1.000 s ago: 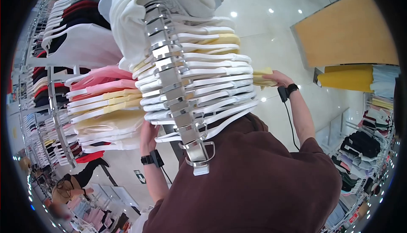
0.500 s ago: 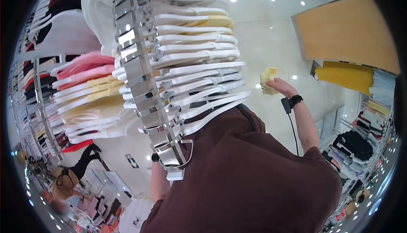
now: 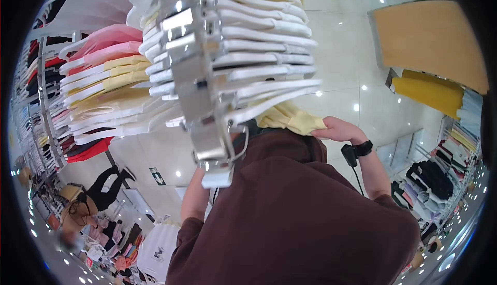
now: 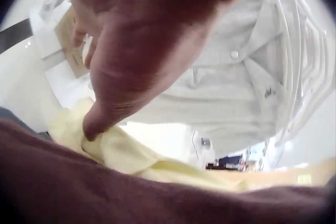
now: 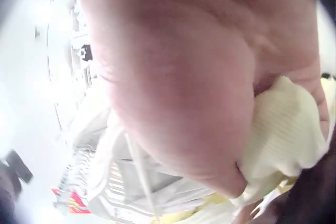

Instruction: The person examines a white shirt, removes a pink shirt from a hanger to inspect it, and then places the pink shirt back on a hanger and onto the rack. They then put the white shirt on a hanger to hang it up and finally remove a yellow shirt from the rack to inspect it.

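A pale yellow garment (image 3: 292, 119) is stretched at the person's waist, partly hidden beneath the lowest white hangers. The right hand (image 3: 341, 129) grips its right end, and in the right wrist view a ribbed bunch of the cloth (image 5: 286, 129) sits between thumb and palm. Only the left forearm shows in the head view, with the hand hidden behind the rack's end. In the left wrist view the left hand (image 4: 142, 56) pinches the yellow cloth (image 4: 131, 153), its thumb tip pressed into a fold.
A metal rail (image 3: 194, 83) full of white hangers (image 3: 269, 23) hangs close in front of the body. Pink and yellow clothes (image 3: 124, 72) hang on a rack at left. A wooden table (image 3: 429, 41) stands at right. Another person (image 3: 80, 207) is at lower left.
The right hand has come inward and down from beside the rack, bringing the yellow garment to the waist. The left hand has gone from beside the hangers to behind the rack's end.
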